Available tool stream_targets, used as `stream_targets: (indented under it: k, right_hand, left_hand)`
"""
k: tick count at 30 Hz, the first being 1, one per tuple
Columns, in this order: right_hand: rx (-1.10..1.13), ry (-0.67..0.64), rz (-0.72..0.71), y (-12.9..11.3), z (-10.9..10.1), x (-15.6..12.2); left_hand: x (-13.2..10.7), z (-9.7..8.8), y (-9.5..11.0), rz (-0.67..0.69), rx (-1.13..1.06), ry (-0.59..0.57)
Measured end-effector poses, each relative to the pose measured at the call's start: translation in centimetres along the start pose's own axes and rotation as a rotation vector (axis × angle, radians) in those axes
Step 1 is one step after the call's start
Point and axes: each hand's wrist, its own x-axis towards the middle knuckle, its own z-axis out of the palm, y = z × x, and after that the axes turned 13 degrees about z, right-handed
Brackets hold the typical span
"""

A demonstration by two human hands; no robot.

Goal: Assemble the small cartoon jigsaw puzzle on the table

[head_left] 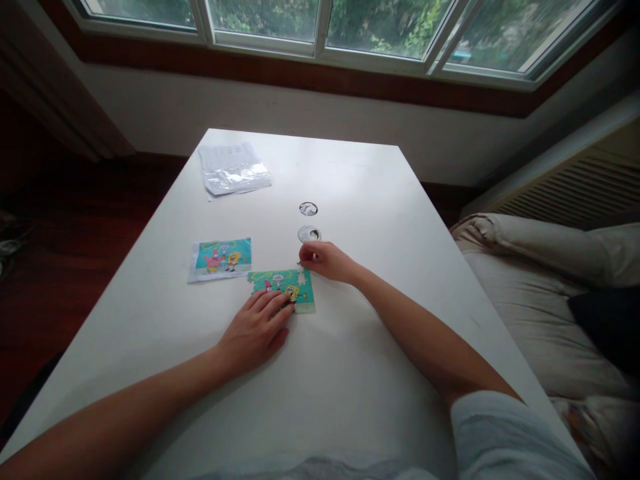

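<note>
A jigsaw puzzle point(306, 300) with cartoon figures on a turquoise ground lies on the white table. My left hand point(260, 327) rests flat across its lower left part, fingers stretched out, hiding some of the picture. Just beyond the puzzle's upper right edge, my right hand point(325, 260) pinches a small puzzle piece point(299, 265) between thumb and fingers. A pale gap shows in the puzzle right below that piece. To the left lies a picture sheet point(225, 257) printed with the same cartoon scene, its upper right part close to the puzzle.
Clear plastic bags with paper point(235, 170) lie at the far left of the white table point(360, 180). Two round fittings point(309, 209) are set in the tabletop beyond my right hand. A beige sofa point(545, 300) stands along the right, and a window point(320, 27) is ahead.
</note>
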Motion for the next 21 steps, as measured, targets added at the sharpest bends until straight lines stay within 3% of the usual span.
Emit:
stream_targets:
  k: [3, 13, 17, 21]
  right_hand:
    - [0.163, -0.003, 0.054, 0.5, 0.2, -1.0]
    - [0.629, -0.213, 0.171, 0.4, 0.8, -1.8]
    - [0.639, -0.225, 0.174, 0.6, 0.9, -1.8]
    - [0.425, -0.159, 0.142, 0.3, 0.7, -2.0]
  left_hand:
    - [0.0, 0.0, -0.1, -0.003, -0.003, -0.021]
    - [0.2, -0.1, -0.2, 0.007, -0.004, -0.024]
    - [0.1, 0.0, -0.2, 0.005, -0.008, -0.019]
    - [0.2, 0.0, -0.3, 0.005, -0.01, -0.016]
